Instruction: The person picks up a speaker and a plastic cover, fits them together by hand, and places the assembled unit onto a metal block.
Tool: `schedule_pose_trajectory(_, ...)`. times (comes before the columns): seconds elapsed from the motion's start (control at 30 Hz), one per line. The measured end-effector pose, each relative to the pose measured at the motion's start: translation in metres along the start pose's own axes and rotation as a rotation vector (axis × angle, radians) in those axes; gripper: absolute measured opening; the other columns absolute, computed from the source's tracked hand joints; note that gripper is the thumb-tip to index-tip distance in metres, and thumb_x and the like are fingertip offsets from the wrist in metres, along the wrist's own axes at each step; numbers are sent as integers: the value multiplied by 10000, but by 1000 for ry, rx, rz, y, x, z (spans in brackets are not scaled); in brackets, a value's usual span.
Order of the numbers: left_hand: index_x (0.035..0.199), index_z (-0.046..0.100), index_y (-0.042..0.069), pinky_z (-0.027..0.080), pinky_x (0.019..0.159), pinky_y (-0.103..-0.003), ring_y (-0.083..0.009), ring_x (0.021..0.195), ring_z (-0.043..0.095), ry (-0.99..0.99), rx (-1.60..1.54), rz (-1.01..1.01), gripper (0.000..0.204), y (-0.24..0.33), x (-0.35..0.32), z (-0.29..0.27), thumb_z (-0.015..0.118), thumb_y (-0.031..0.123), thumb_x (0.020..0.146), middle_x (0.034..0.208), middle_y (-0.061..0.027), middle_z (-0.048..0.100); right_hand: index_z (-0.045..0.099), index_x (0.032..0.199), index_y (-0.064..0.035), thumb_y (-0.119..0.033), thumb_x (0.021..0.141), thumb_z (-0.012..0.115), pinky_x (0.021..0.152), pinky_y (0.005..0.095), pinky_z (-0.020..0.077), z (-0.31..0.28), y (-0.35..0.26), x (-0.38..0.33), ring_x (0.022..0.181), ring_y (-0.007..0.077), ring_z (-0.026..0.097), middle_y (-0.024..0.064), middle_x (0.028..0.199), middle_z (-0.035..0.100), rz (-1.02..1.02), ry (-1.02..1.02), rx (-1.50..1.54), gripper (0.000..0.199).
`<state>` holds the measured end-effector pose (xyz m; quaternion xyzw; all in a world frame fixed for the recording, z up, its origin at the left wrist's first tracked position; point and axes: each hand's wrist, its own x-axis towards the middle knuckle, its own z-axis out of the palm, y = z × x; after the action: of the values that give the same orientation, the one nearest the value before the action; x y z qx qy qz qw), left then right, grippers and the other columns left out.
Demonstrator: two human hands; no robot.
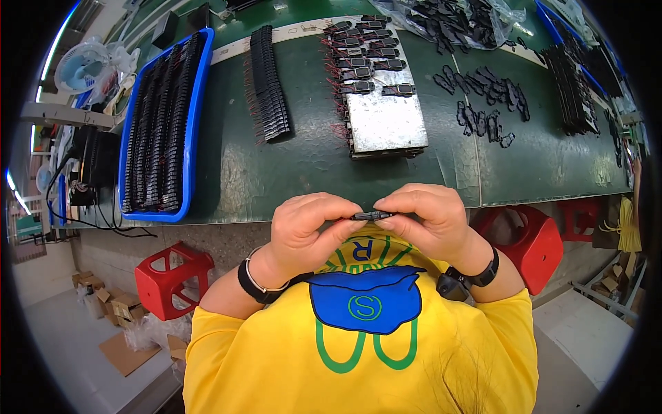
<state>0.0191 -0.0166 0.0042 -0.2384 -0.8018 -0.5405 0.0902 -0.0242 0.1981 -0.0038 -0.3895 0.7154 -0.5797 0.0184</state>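
Note:
A small, elongated black plastic part point(371, 216) is pinched between both hands, just in front of the table's near edge. My left hand point(309, 224) grips its left end between thumb and fingers. Its right end sits in the pinch of my right hand point(429, 217). Beyond my hands, a silvery metal plate point(386, 124) lies on the green table point(289, 176). Several small black modules point(356, 72) with thin red wires rest along it in two columns. Loose black plastic pieces point(489, 90) are scattered to the right of the plate.
A blue tray point(153, 217) packed with rows of black parts stands at the left. Between it and the plate runs a long row of black parts point(267, 86). A plastic bag of black pieces point(469, 24) lies at the back. Red stools point(174, 279) stand below the table.

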Motion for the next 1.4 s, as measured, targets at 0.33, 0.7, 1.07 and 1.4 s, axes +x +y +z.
schedule_pose_trajectory(0.33, 884, 629, 1, 489, 586, -256, -183, 645, 632, -32, -154, -41, 139, -11, 0, 8, 705, 8, 768, 807, -104, 655, 618, 851, -13, -18, 731, 709, 498, 289, 442, 4, 2, 4, 562, 219, 591, 111, 712, 622, -196, 96, -161, 151)
schedule_pose_trajectory(0.7, 948, 647, -16, 496, 652, -263, -150, 737, 625, -142, 81, 62, 222, -1, 21, -10, 727, 18, 743, 839, -83, 649, 619, 836, 8, -16, 786, 666, 491, 261, 415, 2, -1, 1, 562, 137, 573, 84, 678, 602, 176, -72, 23, 73)
schedule_pose_trajectory(1.07, 968, 634, -50, 494, 594, -237, -137, 652, 613, -164, -1064, -909, 174, -14, 5, -18, 669, 41, 823, 781, -94, 647, 545, 1014, 25, -50, 914, 554, 586, 201, 473, 15, -1, 7, 662, 84, 591, 55, 767, 617, 557, 35, 697, 125)
schedule_pose_trajectory(1.4, 981, 629, -39, 492, 587, -240, -141, 635, 599, -28, -1081, -861, 171, -25, 0, -30, 654, 38, 830, 791, -100, 646, 569, 962, 22, -35, 912, 548, 575, 203, 483, 6, -5, 9, 651, 80, 592, 61, 783, 623, 493, -127, 447, 79)
